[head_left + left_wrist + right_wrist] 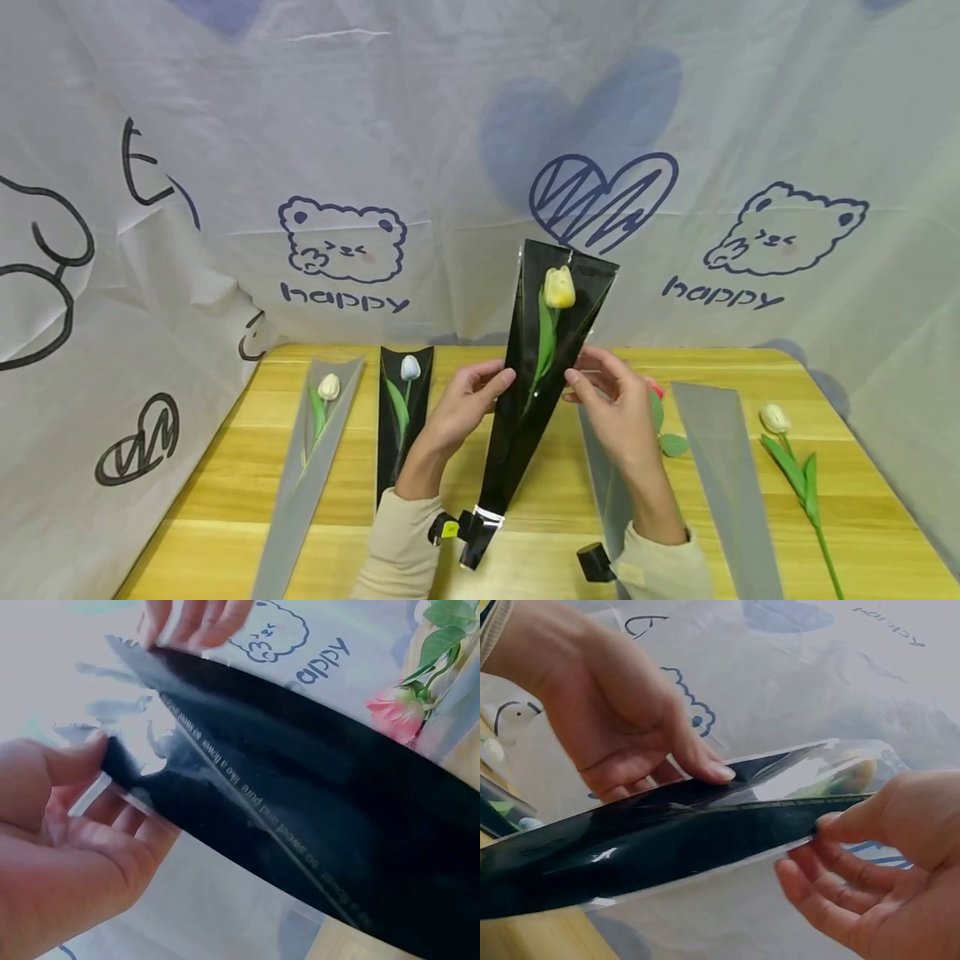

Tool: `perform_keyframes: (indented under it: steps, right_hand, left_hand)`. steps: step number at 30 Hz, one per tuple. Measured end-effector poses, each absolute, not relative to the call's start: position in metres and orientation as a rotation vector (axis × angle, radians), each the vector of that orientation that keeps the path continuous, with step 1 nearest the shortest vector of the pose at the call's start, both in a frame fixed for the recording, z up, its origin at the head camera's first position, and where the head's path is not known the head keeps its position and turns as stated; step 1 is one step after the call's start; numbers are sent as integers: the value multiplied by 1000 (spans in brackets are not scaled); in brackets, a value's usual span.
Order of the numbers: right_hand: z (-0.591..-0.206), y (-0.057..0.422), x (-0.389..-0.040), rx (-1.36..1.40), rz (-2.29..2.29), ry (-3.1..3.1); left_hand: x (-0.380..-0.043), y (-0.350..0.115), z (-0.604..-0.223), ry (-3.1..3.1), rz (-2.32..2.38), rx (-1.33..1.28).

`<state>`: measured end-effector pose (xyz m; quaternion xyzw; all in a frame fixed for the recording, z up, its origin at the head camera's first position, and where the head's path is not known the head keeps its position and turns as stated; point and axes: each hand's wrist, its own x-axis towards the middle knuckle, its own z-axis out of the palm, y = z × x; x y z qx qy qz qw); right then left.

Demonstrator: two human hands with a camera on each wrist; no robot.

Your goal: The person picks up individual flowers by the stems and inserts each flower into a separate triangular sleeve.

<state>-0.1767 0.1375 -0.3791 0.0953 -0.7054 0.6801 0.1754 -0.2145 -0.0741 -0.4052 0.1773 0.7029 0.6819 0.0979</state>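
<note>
A black flower sleeve (510,433) with a clear front is held up above the table, tilted with its wide mouth at the top. Inside it shows a yellow tulip (559,287) with a green leaf. My left hand (467,406) pinches the sleeve's left edge between thumb and fingers. On the opposite edge, my right hand (611,400) pinches it at about the same height. Printed lettering runs along a seam of the sleeve in the left wrist view. From the right wrist view, both thumbs press on the sleeve's edges (667,832).
Left on the wooden table (217,508) lie a grey sleeve (296,500) with a white tulip and a black sleeve (387,417) with a bluish-white tulip. Rightward are a grey sleeve (723,467), a loose white tulip (775,418) and a pink rose (397,712). Printed cloth (465,208) hangs behind.
</note>
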Motion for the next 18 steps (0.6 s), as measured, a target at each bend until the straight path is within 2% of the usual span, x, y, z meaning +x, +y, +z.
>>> perform_keyframes:
  steps: [8, 18]
  right_hand:
    - [-386, 133, -181, 254, 1916, -2010]
    - [-387, 126, -181, 282, 1795, -1891]
  left_hand:
    - [-214, -72, -403, 2145, 2168, 337]
    - [-218, -71, -408, 2040, 2111, 445]
